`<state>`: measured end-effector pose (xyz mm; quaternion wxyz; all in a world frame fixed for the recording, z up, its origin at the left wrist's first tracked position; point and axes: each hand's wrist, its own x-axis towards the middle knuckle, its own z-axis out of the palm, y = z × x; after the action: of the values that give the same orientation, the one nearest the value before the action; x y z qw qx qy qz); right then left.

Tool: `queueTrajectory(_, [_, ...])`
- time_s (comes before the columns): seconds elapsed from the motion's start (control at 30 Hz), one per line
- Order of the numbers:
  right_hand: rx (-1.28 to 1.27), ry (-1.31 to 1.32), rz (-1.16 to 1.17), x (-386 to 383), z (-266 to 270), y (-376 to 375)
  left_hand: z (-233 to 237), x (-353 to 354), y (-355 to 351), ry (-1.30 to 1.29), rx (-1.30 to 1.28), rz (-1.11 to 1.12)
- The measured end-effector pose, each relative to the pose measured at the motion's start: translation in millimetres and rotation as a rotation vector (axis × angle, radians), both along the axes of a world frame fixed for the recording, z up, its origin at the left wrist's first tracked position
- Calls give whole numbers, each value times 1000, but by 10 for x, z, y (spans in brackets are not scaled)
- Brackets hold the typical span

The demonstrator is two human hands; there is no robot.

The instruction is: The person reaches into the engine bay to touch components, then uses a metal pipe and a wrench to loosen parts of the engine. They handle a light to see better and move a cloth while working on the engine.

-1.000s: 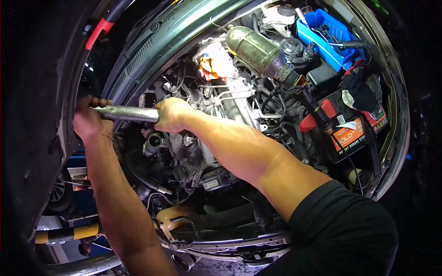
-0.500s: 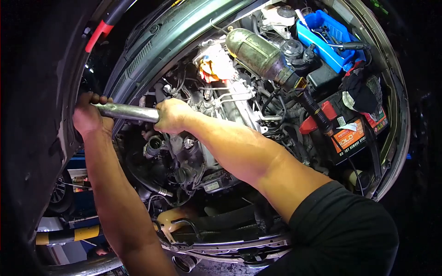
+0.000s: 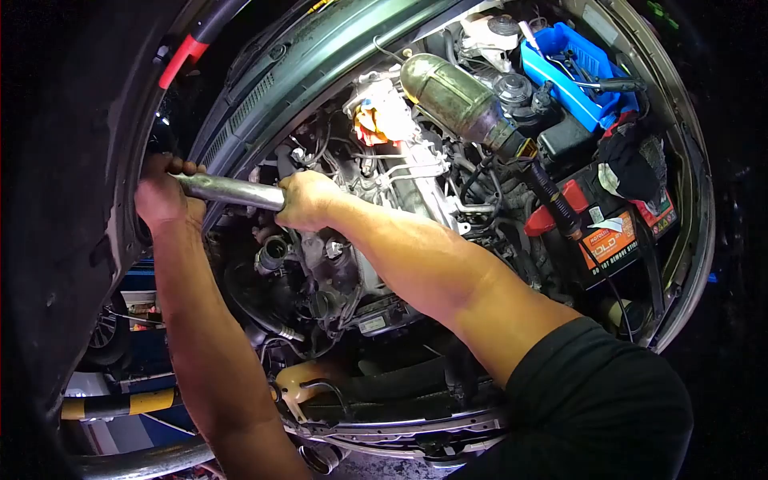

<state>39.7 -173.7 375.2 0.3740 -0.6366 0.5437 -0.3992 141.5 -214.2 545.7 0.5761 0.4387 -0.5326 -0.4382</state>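
A grey metal pipe point(image 3: 236, 192) runs nearly level above the left part of the engine bay. My left hand point(image 3: 163, 196) is closed around its left end, close to the raised hood. Around the right end of the pipe, my right hand point(image 3: 308, 200) is closed too, above the engine point(image 3: 360, 180). My right forearm crosses over the engine and hides part of it. Whatever the pipe's ends may be joined to is hidden by my hands.
A catalytic converter point(image 3: 456, 96) lies across the back of the bay. Farther right are a blue tool tray point(image 3: 568, 72), a dark cloth point(image 3: 632, 164) and a battery point(image 3: 612, 244). A bright light shines by an orange-and-white rag point(image 3: 372, 124). The hood point(image 3: 64, 200) rises at left.
The whole view has shifted slightly to one side. Both hands keep their hold on the pipe, with little visible movement against the engine.
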Motion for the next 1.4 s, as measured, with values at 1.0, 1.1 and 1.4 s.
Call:
queueTrajectory(1.0, [39, -23, -43, -1, 42, -35, 60, -122, -131, -13, 17, 13])
queueTrajectory(1.1, [30, -12, -46, -15, 58, 5, 54, -103, -118, -11, 27, -2])
queueTrajectory(1.4, [22, 5, -49, -23, 71, -17, 92, -139, -134, -27, 15, -10])
